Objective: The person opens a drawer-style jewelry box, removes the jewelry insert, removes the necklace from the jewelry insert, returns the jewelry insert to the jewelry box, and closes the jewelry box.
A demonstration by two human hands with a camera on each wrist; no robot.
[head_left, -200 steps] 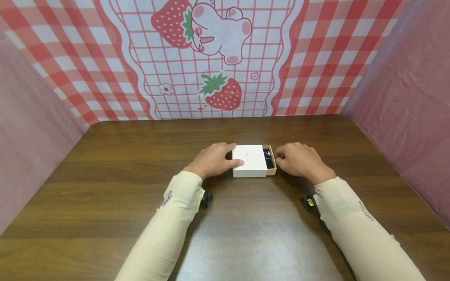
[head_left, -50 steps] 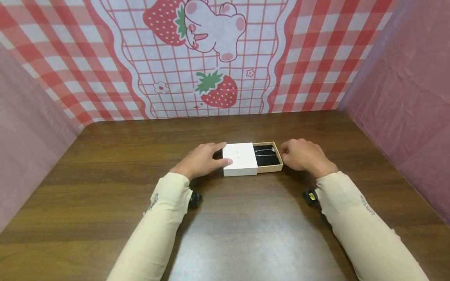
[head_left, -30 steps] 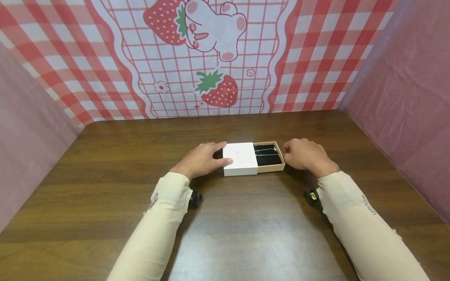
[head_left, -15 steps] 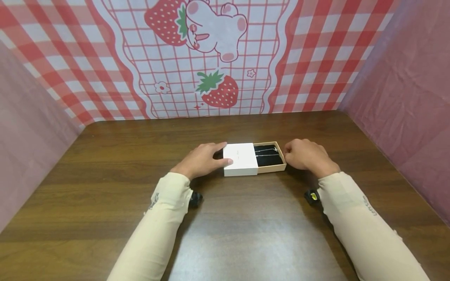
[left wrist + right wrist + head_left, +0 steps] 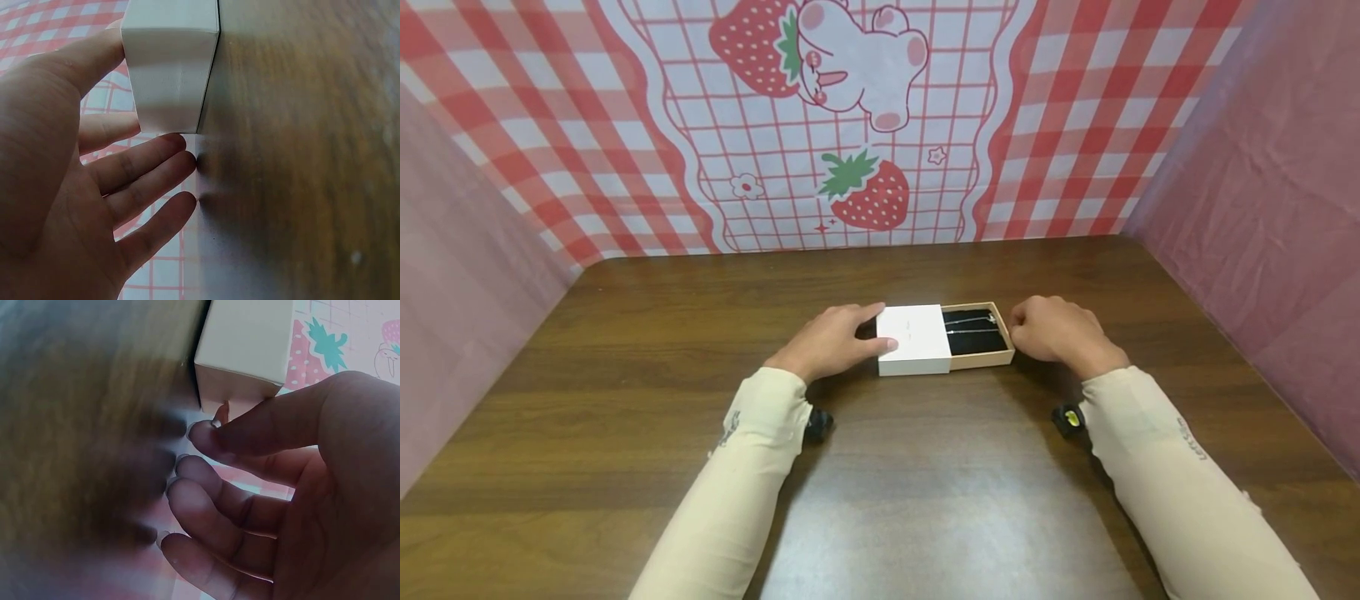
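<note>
A white jewelry box cover (image 5: 913, 335) lies on the wooden table, its tan inner drawer (image 5: 982, 361) sticking out to the right. A thin silver chain (image 5: 972, 332) with a small pendant rests on black padding in the drawer. My left hand (image 5: 833, 340) holds the cover at its left end, thumb on the near part and a finger at the far corner. At the drawer's right end, my right hand (image 5: 1054, 330) pinches a small pull tab (image 5: 222, 413) between thumb and index finger, as the right wrist view shows. Its other fingers curl close over the table.
The brown wooden table (image 5: 880, 467) extends all around the box. Behind it hangs a red-and-white checked cloth (image 5: 1075, 125) with strawberries, and pink cloth (image 5: 1232, 183) borders the sides. Both wrists carry small black cameras (image 5: 1067, 419).
The drawer has slid right out of the cover, baring more of the black padding and chain. My right hand moved right with it, while my left hand has lately stayed on the cover.
</note>
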